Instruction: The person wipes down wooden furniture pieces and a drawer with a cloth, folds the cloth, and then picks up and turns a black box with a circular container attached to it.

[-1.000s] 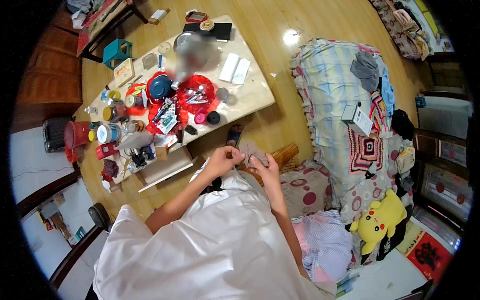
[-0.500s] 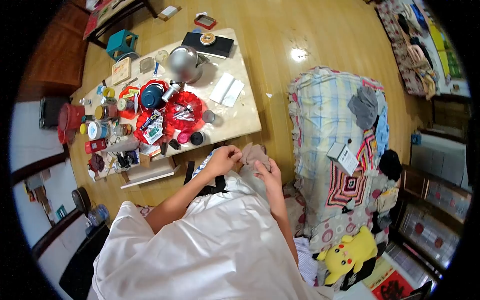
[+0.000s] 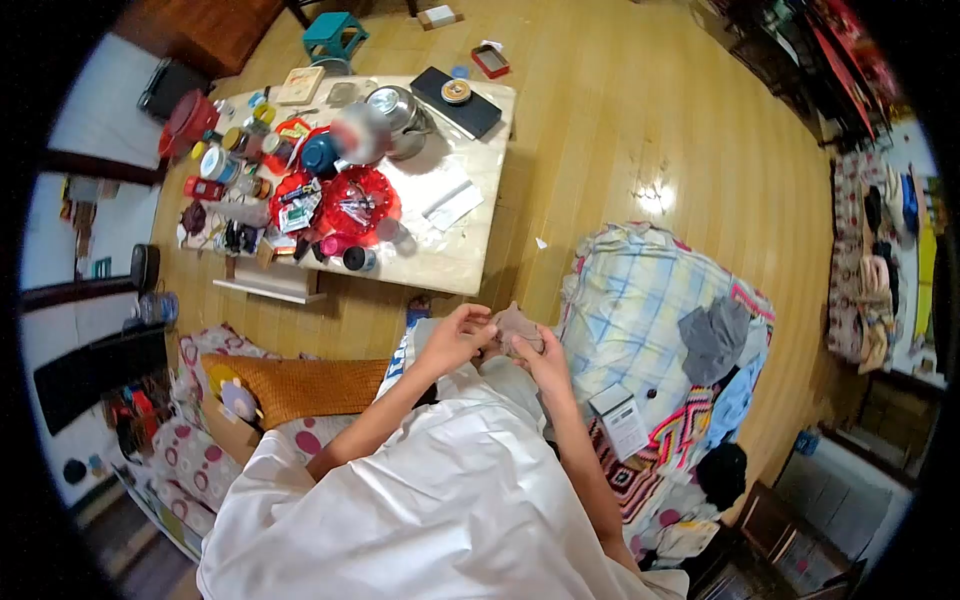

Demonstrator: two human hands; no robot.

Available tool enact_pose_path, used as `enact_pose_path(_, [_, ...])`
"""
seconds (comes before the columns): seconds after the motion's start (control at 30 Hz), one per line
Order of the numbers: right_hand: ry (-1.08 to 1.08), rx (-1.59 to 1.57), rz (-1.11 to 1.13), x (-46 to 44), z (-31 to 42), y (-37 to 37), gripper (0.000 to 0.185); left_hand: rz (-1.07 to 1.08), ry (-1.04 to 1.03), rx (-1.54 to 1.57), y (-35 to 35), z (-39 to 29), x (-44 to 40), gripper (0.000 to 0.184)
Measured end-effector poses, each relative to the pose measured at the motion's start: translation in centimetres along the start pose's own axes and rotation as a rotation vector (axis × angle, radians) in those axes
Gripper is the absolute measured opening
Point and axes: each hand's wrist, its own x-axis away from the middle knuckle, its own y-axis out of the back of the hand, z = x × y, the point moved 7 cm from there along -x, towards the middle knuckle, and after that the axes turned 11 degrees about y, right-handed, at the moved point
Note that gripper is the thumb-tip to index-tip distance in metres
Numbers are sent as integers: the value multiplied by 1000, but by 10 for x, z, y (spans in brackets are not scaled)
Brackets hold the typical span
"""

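A small taupe piece of cloth [image 3: 515, 325], crumpled with a pointed top edge, is held up in front of my lap. My right hand [image 3: 545, 362] grips its lower right side, thumb in front. At the cloth's left edge is my left hand [image 3: 455, 340], its fingers bent and the tips of thumb and forefinger brought close together. Whether those tips pinch the cloth's edge or something thin is too small to tell. White fabric [image 3: 450, 490] covers my body below both hands.
A cluttered table [image 3: 440, 258] stands ahead left, with red dishes [image 3: 362, 203], jars and a metal kettle [image 3: 405, 140]. On the right is a bed-like seat with a plaid cover [image 3: 620, 290], a white box [image 3: 620, 422] and grey clothing [image 3: 713, 338]. An orange-brown cushion [image 3: 300, 385] lies left.
The view has turned, bringing the cushion on the left into sight and taking the yellow plush toy out. My left fingers have come closer to the cloth; my right hand still holds it.
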Motion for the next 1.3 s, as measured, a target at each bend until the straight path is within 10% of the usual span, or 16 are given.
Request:
enact_pose_path(0.57, [-51,106,392,21,11,-78,37,-397,-110,139,57,54,63,30])
enact_pose_path(1.3, [-6,218,564,31,-8,-171,45,-333,-73,429,107,115,93,38])
